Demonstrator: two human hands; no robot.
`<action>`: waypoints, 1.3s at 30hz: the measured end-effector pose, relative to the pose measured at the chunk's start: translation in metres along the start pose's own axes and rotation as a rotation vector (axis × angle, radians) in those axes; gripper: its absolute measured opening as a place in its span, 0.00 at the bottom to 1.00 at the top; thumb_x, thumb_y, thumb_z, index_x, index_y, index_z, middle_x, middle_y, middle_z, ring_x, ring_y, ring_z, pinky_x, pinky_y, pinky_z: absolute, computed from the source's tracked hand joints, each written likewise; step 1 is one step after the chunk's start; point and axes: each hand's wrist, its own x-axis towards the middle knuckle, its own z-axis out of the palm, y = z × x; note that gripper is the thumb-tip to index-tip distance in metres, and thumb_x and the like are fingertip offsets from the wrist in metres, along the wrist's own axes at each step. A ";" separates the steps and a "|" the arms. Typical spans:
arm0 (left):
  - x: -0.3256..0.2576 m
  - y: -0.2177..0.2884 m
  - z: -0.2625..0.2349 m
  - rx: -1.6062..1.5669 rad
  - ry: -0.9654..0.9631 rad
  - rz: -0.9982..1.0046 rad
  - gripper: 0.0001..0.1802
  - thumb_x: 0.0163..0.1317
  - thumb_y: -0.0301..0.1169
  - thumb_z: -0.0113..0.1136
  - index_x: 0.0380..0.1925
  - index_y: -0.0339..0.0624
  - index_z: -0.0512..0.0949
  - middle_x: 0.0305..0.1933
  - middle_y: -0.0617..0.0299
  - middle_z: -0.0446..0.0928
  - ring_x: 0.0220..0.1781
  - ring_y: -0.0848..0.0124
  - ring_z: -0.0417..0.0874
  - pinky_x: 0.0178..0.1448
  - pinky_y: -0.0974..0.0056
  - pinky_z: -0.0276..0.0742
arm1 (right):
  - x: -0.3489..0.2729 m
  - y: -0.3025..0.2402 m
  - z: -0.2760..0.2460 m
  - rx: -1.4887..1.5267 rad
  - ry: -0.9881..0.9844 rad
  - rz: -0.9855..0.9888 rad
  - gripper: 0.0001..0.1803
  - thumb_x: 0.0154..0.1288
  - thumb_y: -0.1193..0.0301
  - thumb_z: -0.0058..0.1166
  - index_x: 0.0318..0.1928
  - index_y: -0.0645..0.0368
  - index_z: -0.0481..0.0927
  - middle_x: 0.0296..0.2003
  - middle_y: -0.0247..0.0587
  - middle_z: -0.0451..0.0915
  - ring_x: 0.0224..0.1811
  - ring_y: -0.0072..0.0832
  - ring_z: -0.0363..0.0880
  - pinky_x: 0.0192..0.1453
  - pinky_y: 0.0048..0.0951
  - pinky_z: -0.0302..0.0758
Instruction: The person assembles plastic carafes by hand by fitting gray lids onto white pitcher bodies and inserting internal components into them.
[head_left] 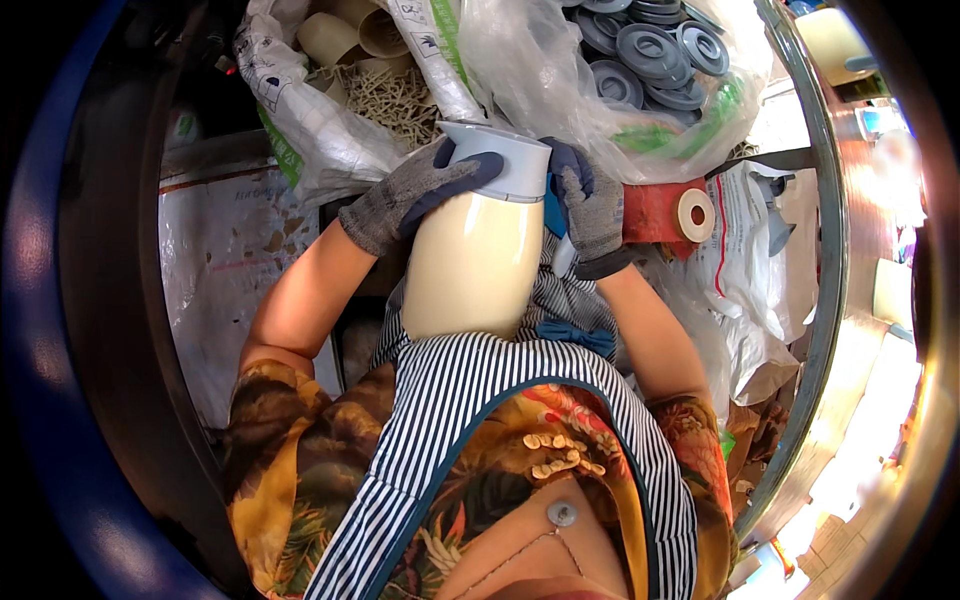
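Note:
A tall cream-coloured jug body (pixel 475 265) with a pale grey top collar (pixel 510 165) rests upright against my lap, on a striped apron. My left hand (pixel 415 195), in a grey and dark blue work glove, wraps the collar from the left. My right hand (pixel 590 205), gloved the same way, presses against the collar's right side. Both hands grip the jug near its top.
A clear plastic bag of several grey round lids (pixel 650 55) lies beyond my hands. A white sack (pixel 350 90) holds beige cups and small tan parts. A red holder with a tape roll (pixel 680 213) sits at right. White sheeting (pixel 225 270) lies at left.

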 end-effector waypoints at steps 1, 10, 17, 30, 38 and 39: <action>-0.001 0.002 0.002 0.009 -0.006 -0.003 0.31 0.62 0.42 0.64 0.60 0.36 0.70 0.54 0.56 0.77 0.54 0.70 0.78 0.58 0.66 0.74 | -0.002 -0.002 -0.004 -0.044 -0.030 0.013 0.19 0.65 0.67 0.54 0.54 0.61 0.78 0.41 0.51 0.82 0.42 0.39 0.83 0.49 0.35 0.76; -0.031 -0.042 -0.041 0.571 0.113 0.251 0.22 0.69 0.33 0.53 0.60 0.34 0.70 0.57 0.45 0.76 0.57 0.57 0.79 0.61 0.56 0.74 | -0.021 0.073 -0.139 -0.895 0.355 0.146 0.28 0.64 0.54 0.57 0.58 0.59 0.74 0.51 0.51 0.77 0.54 0.46 0.74 0.59 0.45 0.69; -0.037 -0.018 -0.029 1.122 -0.019 0.480 0.29 0.61 0.32 0.61 0.61 0.33 0.68 0.62 0.38 0.69 0.65 0.51 0.72 0.66 0.52 0.69 | -0.039 0.181 -0.153 -1.341 0.274 0.033 0.32 0.63 0.44 0.50 0.59 0.51 0.74 0.46 0.46 0.77 0.48 0.43 0.75 0.55 0.52 0.69; 0.151 0.044 0.152 0.331 -0.203 0.815 0.45 0.40 0.39 0.82 0.58 0.39 0.69 0.57 0.56 0.74 0.58 0.66 0.75 0.62 0.62 0.72 | -0.040 0.194 -0.155 -1.366 0.207 0.207 0.34 0.58 0.48 0.56 0.63 0.48 0.71 0.45 0.44 0.77 0.50 0.43 0.75 0.55 0.57 0.66; 0.226 -0.053 0.159 -0.279 -0.033 0.434 0.34 0.50 0.35 0.75 0.56 0.34 0.72 0.54 0.56 0.77 0.53 0.67 0.78 0.58 0.62 0.75 | -0.093 0.094 -0.231 -0.578 0.578 0.258 0.27 0.57 0.56 0.64 0.54 0.56 0.76 0.44 0.46 0.82 0.45 0.44 0.81 0.50 0.42 0.75; 0.225 -0.058 0.159 -0.336 -0.008 0.461 0.32 0.51 0.34 0.74 0.55 0.33 0.73 0.53 0.56 0.77 0.52 0.67 0.78 0.57 0.63 0.76 | -0.089 0.071 -0.246 -0.736 0.491 0.237 0.27 0.59 0.54 0.63 0.53 0.58 0.77 0.45 0.47 0.82 0.45 0.45 0.80 0.50 0.43 0.75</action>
